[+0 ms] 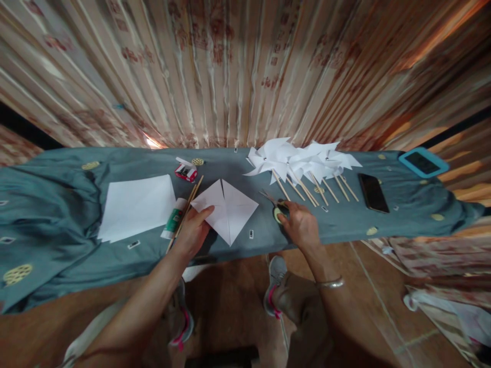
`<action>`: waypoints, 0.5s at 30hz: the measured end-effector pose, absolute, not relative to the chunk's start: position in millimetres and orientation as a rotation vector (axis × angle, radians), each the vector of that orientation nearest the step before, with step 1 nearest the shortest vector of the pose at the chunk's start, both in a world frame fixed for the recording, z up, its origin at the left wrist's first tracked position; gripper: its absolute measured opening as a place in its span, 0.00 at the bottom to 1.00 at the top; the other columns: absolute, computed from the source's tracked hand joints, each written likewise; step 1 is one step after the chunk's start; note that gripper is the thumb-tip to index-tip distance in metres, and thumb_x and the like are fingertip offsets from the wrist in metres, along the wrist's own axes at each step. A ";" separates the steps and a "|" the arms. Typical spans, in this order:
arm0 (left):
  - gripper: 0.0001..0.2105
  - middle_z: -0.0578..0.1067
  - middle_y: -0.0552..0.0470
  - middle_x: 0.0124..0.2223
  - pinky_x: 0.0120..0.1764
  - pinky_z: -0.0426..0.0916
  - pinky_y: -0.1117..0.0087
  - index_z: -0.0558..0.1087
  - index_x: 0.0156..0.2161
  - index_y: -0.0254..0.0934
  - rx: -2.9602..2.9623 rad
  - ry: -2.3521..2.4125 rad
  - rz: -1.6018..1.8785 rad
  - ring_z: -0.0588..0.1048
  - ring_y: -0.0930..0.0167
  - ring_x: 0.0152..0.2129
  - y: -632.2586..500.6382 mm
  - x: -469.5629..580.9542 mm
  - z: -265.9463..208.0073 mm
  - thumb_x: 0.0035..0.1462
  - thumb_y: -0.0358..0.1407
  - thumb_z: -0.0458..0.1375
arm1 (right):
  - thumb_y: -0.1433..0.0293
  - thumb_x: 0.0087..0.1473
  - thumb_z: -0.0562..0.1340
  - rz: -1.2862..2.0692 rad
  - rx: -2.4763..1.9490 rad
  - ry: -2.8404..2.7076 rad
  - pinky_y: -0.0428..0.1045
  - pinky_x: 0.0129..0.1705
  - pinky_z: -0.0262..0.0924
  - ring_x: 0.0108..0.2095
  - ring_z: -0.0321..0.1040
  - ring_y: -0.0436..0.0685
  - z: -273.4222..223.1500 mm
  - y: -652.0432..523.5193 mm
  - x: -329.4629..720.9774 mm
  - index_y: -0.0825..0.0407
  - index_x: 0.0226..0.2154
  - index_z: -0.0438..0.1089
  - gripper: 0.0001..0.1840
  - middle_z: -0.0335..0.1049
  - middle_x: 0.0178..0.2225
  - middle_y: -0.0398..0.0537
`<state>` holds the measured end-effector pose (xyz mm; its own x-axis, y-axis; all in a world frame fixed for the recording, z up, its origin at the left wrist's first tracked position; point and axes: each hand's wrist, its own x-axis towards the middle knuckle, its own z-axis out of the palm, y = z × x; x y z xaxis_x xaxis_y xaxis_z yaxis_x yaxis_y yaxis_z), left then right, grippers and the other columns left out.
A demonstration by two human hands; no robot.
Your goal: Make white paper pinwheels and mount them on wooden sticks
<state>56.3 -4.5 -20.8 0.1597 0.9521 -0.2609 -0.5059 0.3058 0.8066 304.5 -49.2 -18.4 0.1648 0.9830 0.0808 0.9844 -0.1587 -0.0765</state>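
My left hand [196,228] pinches the left side of a square white sheet of paper [236,209], held like a diamond over the cloth. Crease lines cross the sheet, and a slit runs in from its top corner. To the right, my right hand [301,223] has its fingers in the handles of small scissors [277,210], whose blades point left toward the paper without touching it. Close by my left hand lie a green and white glue stick [175,220] and some thin wooden sticks [194,191], partly hidden by that hand.
Several white paper pinwheels [299,161] on sticks lie at the back right. Beyond them are a black phone [373,192] and a blue-framed tablet [424,162]. White sheets [136,207] lie left, near a small open red box [186,170]. Green cloth [76,204] covers the table.
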 end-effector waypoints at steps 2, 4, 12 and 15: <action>0.31 0.77 0.45 0.52 0.58 0.63 0.57 0.68 0.57 0.37 0.693 0.952 1.209 0.71 0.58 0.55 -1.0 50.4 -27.1 0.45 0.34 0.65 | 0.68 0.57 0.62 -0.023 -2.325 -1.934 0.51 0.43 0.62 0.45 0.72 0.64 -17.6 -47.6 305.5 0.56 0.47 0.71 0.16 0.77 0.43 0.60; 0.34 0.72 0.45 0.58 0.60 0.59 0.55 0.62 0.62 0.41 0.811 1.071 1.273 0.67 0.58 0.58 2.8 42.6 -35.2 0.48 0.36 0.64 | 0.68 0.57 0.63 -0.016 -2.341 -1.903 0.51 0.44 0.62 0.45 0.73 0.63 -16.9 -45.4 306.6 0.56 0.46 0.71 0.15 0.77 0.43 0.59; 0.25 0.60 0.46 0.68 0.66 0.39 0.49 0.65 0.61 0.43 2.078 1.235 1.071 0.51 0.58 0.67 -6.3 20.4 -30.5 0.58 0.34 0.57 | 0.65 0.55 0.63 -0.013 -2.382 -1.832 0.51 0.39 0.62 0.42 0.73 0.63 -17.0 -38.9 320.3 0.55 0.43 0.74 0.14 0.78 0.40 0.58; 0.19 0.67 0.43 0.64 0.65 0.43 0.45 0.71 0.57 0.42 2.247 1.115 0.741 0.56 0.58 0.65 -18.5 26.9 -32.4 0.61 0.34 0.52 | 0.64 0.54 0.63 -0.011 -2.372 -1.846 0.50 0.38 0.62 0.40 0.74 0.61 -19.3 -38.9 326.3 0.53 0.41 0.74 0.13 0.79 0.39 0.55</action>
<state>26.9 -18.5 -32.4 0.5111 0.8254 0.2397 0.5409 -0.5256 0.6567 326.3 -38.9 -19.3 0.2490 0.9644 0.0890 0.9654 -0.2397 -0.1028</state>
